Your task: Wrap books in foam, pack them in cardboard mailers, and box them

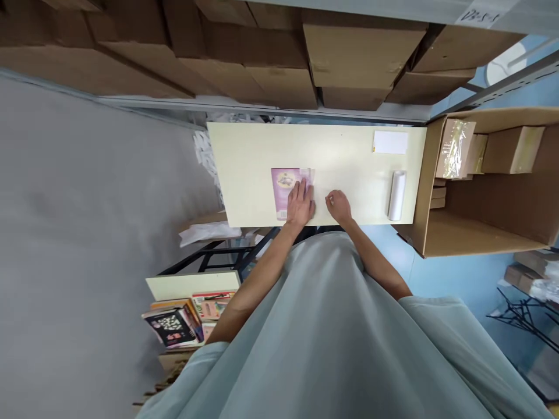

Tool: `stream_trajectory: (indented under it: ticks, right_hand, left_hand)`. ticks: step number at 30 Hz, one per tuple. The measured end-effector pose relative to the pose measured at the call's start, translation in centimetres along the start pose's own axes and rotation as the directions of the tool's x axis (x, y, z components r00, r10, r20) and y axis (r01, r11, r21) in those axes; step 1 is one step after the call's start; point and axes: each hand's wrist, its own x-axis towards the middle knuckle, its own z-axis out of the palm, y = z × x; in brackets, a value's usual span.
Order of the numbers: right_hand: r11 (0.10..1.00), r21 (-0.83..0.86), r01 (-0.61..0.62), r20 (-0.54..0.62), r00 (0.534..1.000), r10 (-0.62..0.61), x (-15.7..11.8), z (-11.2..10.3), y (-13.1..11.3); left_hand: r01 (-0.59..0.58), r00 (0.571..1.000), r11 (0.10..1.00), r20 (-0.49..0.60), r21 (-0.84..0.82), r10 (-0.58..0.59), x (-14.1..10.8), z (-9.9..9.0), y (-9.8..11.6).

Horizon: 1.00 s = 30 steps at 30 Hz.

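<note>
A pink and purple book or booklet (pixel 282 189) lies flat on the cream tabletop (pixel 244 174), left of its middle. My left hand (pixel 300 203) rests on the right part of the book, fingers apart and pointing away from me. Just right of the book, above the bare tabletop, my right hand (pixel 338 206) is closed, thumb and fingers together; whatever it may pinch is too small to make out. Toward the table's right end lie a white roll (pixel 397 196) and, behind it, a white rectangular card or pad (pixel 390 142).
An open cardboard box (pixel 425 192) holding smaller boxes stands against the table's right end. A shelf of cartons (pixel 362 58) hangs over the far edge. Stacked books (pixel 172 326) sit at the lower left, beside a grey wall (pixel 87 233).
</note>
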Motion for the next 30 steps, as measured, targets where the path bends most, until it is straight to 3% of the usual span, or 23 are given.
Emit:
stream_trajectory:
  ticks: [7, 13, 16, 18, 20, 23, 27, 30]
  right_hand:
    - [0.996, 0.008, -0.091, 0.003, 0.996, 0.091, 0.0, 1.0, -0.1]
    - [0.989, -0.016, -0.145, 0.016, 0.989, 0.145, -0.3, 0.3, -0.7]
    - [0.983, -0.015, -0.182, -0.008, 0.983, 0.182, -0.5, 0.3, -1.9]
    - [0.982, 0.023, -0.186, -0.025, 0.982, 0.187, -0.4, 0.9, -3.4]
    - [0.981, 0.071, -0.182, -0.014, 0.983, 0.183, -0.2, 2.1, -5.3]
    - [0.955, 0.138, -0.262, 0.058, 0.965, 0.256, 0.4, 4.3, -8.0]
    - [0.862, 0.265, -0.432, 0.078, 0.901, 0.428, 0.8, 6.4, -10.3]
    - [0.832, 0.332, -0.445, 0.008, 0.883, 0.469, 0.6, 6.7, -10.8]
  left_hand:
    - [0.074, 0.997, 0.997, -0.033, 0.022, -0.074, -0.4, -0.3, -1.8]
    - [0.014, 1.0, 1.0, 0.007, 0.005, -0.014, -0.6, -1.7, -3.3]
    - [-0.029, 0.998, 0.998, -0.061, -0.052, 0.026, -0.8, -2.8, -4.8]
    - [0.034, 0.983, 0.995, -0.178, -0.092, -0.05, -1.2, -3.8, -6.7]
    - [0.189, 0.94, 0.971, -0.257, -0.15, -0.223, -1.7, -4.8, -8.9]
    - [0.375, 0.89, 0.894, -0.174, -0.245, -0.421, -2.0, -5.7, -11.5]
    - [0.491, 0.847, 0.785, -0.001, -0.378, -0.531, -0.8, -6.0, -12.5]
    - [0.536, 0.819, 0.692, 0.101, -0.483, -0.564, 0.1, -6.8, -12.3]
